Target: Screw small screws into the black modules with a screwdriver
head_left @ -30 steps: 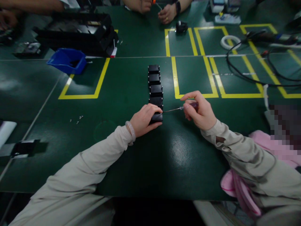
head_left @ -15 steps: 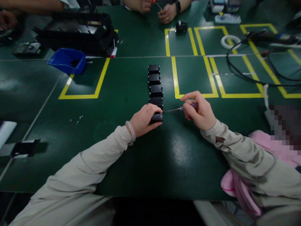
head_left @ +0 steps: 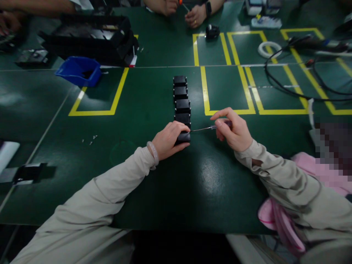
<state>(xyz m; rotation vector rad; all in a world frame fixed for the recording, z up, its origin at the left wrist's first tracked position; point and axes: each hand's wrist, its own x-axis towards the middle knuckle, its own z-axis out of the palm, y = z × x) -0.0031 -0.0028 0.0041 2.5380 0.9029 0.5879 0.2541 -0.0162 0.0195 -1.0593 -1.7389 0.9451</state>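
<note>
My left hand (head_left: 171, 140) is closed around the nearest black block (head_left: 183, 137), fingers on its far side and thumb along its near side. My right hand (head_left: 233, 129) grips a screwdriver (head_left: 213, 127) by its clear, purplish handle. The thin shaft points left, and its tip meets the right side of the held block, by my left fingertips. Beyond my left hand, several similar black blocks (head_left: 182, 105) stand in a row running away from me, with small shiny screws at their sides. What the tip touches exactly is too small to tell.
Several loose screws (head_left: 93, 139) lie left of my left hand. A blue bin (head_left: 79, 69) and black trays (head_left: 90, 36) stand at the far left. Across the table are a co-worker's hands (head_left: 195, 16). A white ring (head_left: 269, 49) and black cables (head_left: 275, 79) lie at the right.
Almost nothing differs. My right hand and the screwdriver have shifted very slightly; my left hand and the black blocks stay in place.
</note>
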